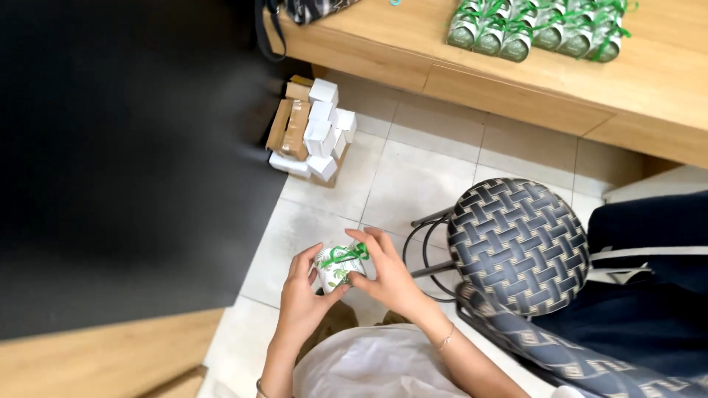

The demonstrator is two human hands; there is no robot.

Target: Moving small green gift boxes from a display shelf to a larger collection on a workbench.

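Note:
A small white gift box (335, 271) with a green leaf print and a green ribbon (344, 254) sits between both my hands, low in the head view. My left hand (302, 295) cups its left side and underside. My right hand (387, 273) grips its right side, with fingertips on the ribbon at the top. On the wooden table (649, 81) at the top right stand several finished boxes (538, 28) of the same kind with green ribbons.
A round woven stool (518, 243) on a metal frame stands right of my hands. Dark cloth (649, 295) with a white strap lies at the far right. White small cartons and a cardboard box (310, 131) rest on the tiled floor. A dark surface (125, 155) fills the left.

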